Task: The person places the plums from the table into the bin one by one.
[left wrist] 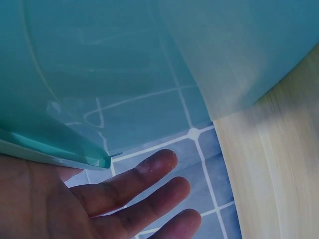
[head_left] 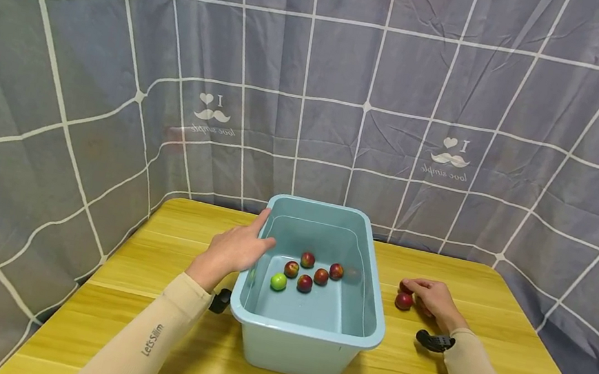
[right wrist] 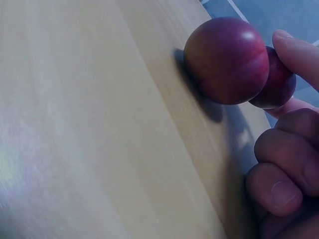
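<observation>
A light-blue plastic bin (head_left: 306, 330) stands mid-table. On its floor lie several dark-red plums (head_left: 304, 283) and one round green fruit (head_left: 278, 282). My left hand (head_left: 235, 247) rests at the bin's left rim, its fingers extended; in the left wrist view the fingers (left wrist: 144, 174) stretch out below the rim. Right of the bin, my right hand (head_left: 436, 300) pinches the farther of two plums between thumb and index finger. The held plum (right wrist: 279, 82) is partly hidden behind the nearer plum (right wrist: 227, 59), which sits on the table. The other right-hand fingers are curled.
The wooden table (head_left: 150, 314) extends on both sides of the bin. A grey curtain (head_left: 332, 127) with white grid lines hangs behind the table and along its sides. Black straps (head_left: 435, 341) sit on the wrists.
</observation>
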### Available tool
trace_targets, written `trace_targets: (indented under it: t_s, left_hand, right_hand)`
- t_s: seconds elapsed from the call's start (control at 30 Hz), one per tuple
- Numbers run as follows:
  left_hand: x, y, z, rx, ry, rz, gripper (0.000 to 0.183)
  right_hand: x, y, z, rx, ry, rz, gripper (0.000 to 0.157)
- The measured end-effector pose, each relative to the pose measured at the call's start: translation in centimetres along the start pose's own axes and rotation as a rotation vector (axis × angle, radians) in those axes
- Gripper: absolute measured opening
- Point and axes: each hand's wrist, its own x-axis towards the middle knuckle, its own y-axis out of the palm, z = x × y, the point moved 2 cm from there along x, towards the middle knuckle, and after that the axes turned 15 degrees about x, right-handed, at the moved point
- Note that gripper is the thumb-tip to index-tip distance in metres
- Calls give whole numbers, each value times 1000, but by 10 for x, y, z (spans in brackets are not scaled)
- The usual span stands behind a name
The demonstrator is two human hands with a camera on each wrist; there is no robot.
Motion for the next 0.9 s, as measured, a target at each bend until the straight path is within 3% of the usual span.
trace_targets:
  t_s: [0.23,0.5,0.9]
  left_hand:
    - [-1,-1,-2,-11,4,-3,77]
    - [0,0,0,-13,6,1,76]
    - [0,-1,1,-18,3,7,76]
  right_hand:
    - [-4,-1,9,15,0,7,57]
    - [-7,1,34,-167,-61,10,59]
    - [-9,8,69,-94,-97,65,60]
